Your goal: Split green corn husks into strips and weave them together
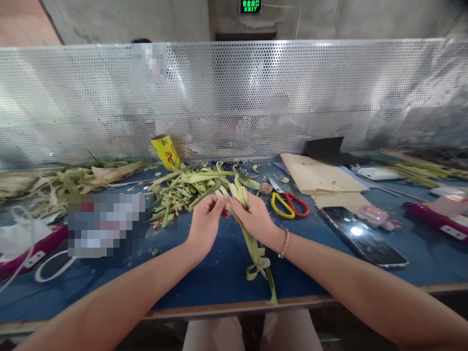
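A bundle of pale green corn husks (pixel 250 243) is held in front of me, with its folded pale ends sticking up and a knotted part hanging below toward the table edge. My right hand (pixel 254 217) is closed around the middle of this bundle. Thumb and fingers of my left hand (pixel 208 219) pinch a pale husk strip at the bundle's upper left. Just beyond both hands lies a heap of husk scraps (pixel 179 190). Scissors (pixel 290 204) with a yellow and a red handle rest right of my right hand, near a small ball of twine (pixel 265 188).
A perforated metal screen (pixel 234 97) closes off the table's back. A yellow tube (pixel 167 151) leans near it. On the right are brown paper sheets (pixel 318 173), a phone (pixel 361 234) and a pink case (pixel 372 214). More husks (pixel 80 180) lie at left.
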### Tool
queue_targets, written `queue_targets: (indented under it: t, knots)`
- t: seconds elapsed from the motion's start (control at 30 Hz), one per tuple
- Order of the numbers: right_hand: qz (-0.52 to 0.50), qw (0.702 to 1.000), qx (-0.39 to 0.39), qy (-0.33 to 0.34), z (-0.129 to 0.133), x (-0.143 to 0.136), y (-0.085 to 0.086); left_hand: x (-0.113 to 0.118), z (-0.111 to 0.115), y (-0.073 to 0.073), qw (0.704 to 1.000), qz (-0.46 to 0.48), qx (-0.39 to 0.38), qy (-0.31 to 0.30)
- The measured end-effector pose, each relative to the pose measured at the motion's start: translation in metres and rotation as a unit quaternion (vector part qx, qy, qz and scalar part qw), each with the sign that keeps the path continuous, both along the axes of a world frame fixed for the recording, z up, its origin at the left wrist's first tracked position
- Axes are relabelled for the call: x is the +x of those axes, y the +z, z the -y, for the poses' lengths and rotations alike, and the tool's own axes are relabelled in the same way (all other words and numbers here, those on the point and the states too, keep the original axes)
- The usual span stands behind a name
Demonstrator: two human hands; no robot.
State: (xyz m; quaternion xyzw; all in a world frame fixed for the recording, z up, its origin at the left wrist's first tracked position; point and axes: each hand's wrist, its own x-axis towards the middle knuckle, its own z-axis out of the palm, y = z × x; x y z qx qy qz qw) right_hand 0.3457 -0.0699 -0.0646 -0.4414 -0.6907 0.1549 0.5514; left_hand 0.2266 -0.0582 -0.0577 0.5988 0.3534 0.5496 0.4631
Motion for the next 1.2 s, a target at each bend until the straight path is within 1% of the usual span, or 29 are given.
queue_targets:
  t: [0.1, 0.17, 0.27, 0.33, 0.43, 0.53, 0.67, 0.73, 0.87, 0.97, 1.03, 1.1, 1.13, 1.2]
  knots:
    - [0.029, 0.998, 0.016, 0.054, -0.004, 0.005, -0.001, -0.005, 0.0, 0.003, 0.989, -0.122, 0.082, 0.008]
    - [0.033, 0.995, 0.009, 0.097, -0.006, 0.008, -0.003, -0.008, -0.001, 0.003, 0.981, -0.159, 0.107, 0.0]
    - [0.008, 0.987, -0.014, 0.162, -0.006, 0.009, -0.003, -0.009, -0.001, 0.002, 0.983, -0.155, 0.099, -0.024]
    - [-0.019, 0.984, -0.029, 0.176, -0.005, 0.007, -0.003, -0.006, -0.001, 0.001, 0.99, -0.117, 0.061, -0.043]
    - [-0.068, 0.982, -0.067, 0.162, -0.004, 0.002, -0.004, -0.001, -0.001, -0.002, 0.997, -0.008, -0.022, -0.074]
    - [-0.115, 0.983, -0.093, 0.11, -0.006, -0.003, -0.006, 0.004, -0.002, -0.005, 0.99, 0.081, -0.084, -0.074]
    - [-0.15, 0.987, -0.049, 0.001, -0.009, -0.001, -0.007, 0.005, -0.006, -0.004, 0.988, 0.121, -0.095, -0.031]
    - [-0.177, 0.983, -0.04, -0.019, -0.01, 0.002, -0.006, 0.004, -0.009, -0.003, 0.985, 0.138, -0.098, -0.011]
    - [-0.257, 0.964, -0.052, -0.033, -0.011, 0.008, -0.004, 0.001, -0.017, -0.003, 0.976, 0.177, -0.129, 0.013]
    - [-0.29, 0.954, -0.049, -0.052, -0.012, 0.011, -0.002, -0.003, -0.023, -0.006, 0.975, 0.167, -0.143, 0.013]
    - [-0.283, 0.956, -0.046, -0.053, -0.012, 0.012, 0.0, -0.005, -0.025, -0.007, 0.981, 0.143, -0.133, 0.017]
    - [-0.259, 0.963, -0.054, -0.044, -0.012, 0.012, 0.001, -0.006, -0.025, -0.007, 0.986, 0.113, -0.124, 0.007]
    - [-0.246, 0.967, -0.06, -0.039, -0.012, 0.012, 0.002, -0.006, -0.024, -0.006, 0.989, 0.089, -0.114, -0.012]
    - [-0.225, 0.971, -0.073, -0.027, -0.012, 0.012, 0.003, -0.006, -0.021, -0.004, 0.995, 0.011, -0.075, -0.07]
